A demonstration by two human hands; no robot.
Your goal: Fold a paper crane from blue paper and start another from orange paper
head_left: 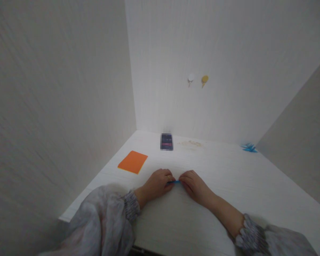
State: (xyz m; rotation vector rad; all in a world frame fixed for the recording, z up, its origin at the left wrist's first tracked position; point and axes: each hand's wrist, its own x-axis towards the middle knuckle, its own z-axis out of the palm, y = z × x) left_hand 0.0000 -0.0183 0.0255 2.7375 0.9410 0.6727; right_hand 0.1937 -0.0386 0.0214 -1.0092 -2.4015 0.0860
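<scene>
three pale walls, the left wall [61, 89], the back wall [160, 64] and the right wall [301, 131], close in a white table [216, 163] like an open box, and everything else is inside it. two loose, greyish sleeves [104, 217] with gathered cuffs come in from the near edge. the left hand [159, 183] and the right hand [194, 185] rest near the middle of the table, close together but apart, each with its fingers closed on the blue paper [177, 181]. an orange sheet [132, 162] with a yellow edge lies flat beyond the left hand, toward the left wall. a dark block [166, 142], too blurred to make out, is by the foot of the back wall; to its right a brownish mark [192, 143] runs along the table. a pointed blue fold [249, 147] sits in the far right corner. a white hook [190, 78] and a yellow hook [204, 79] are side by side on the back wall. the blue paper shows as a thin strip between the fingertips, its ends hidden by them. smallest is a ring [168, 177] on a left finger.
</scene>
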